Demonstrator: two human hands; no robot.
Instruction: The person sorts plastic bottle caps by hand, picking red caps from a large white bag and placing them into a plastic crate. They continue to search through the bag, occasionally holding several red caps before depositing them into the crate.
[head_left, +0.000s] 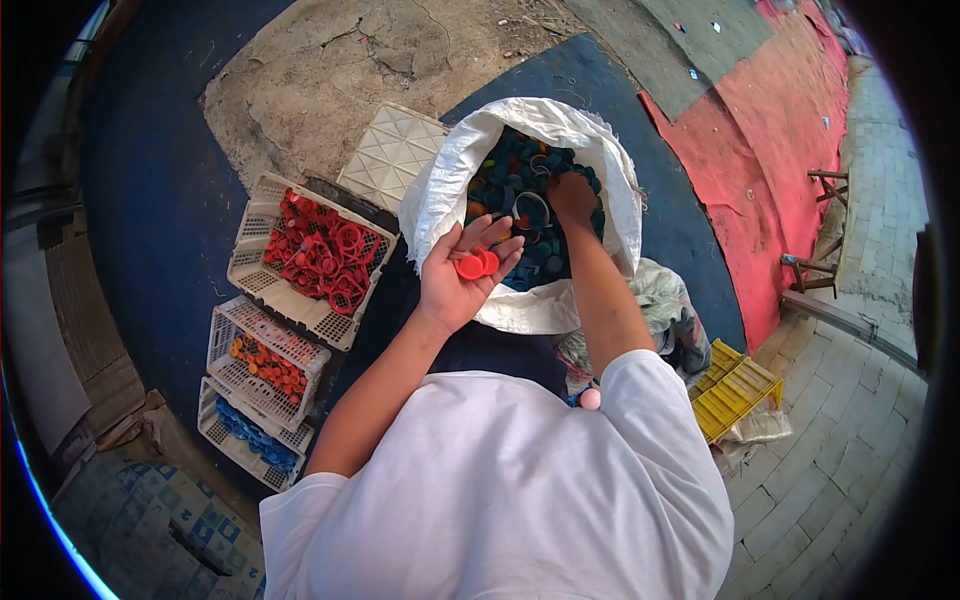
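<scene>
A white woven sack [610, 165] stands open in front of me, filled with bottle caps [545, 245], mostly dark green and blue. Over its near left side, my left hand [458, 280] is palm up with a few red bottle caps [478, 263] resting on the palm and fingers. My right hand [573, 198] reaches down into the sack among the caps. Its fingers are hidden, so what they touch does not show. A pale ring [531, 210] lies on the caps between the two hands.
To the left stand a crate of red caps [325, 250], a crate of orange caps [268, 365] and a crate of blue caps [250, 435]. An upturned pale crate [392, 155] lies behind. At right are a yellow crate [735, 390] and a crumpled cloth bundle [665, 305].
</scene>
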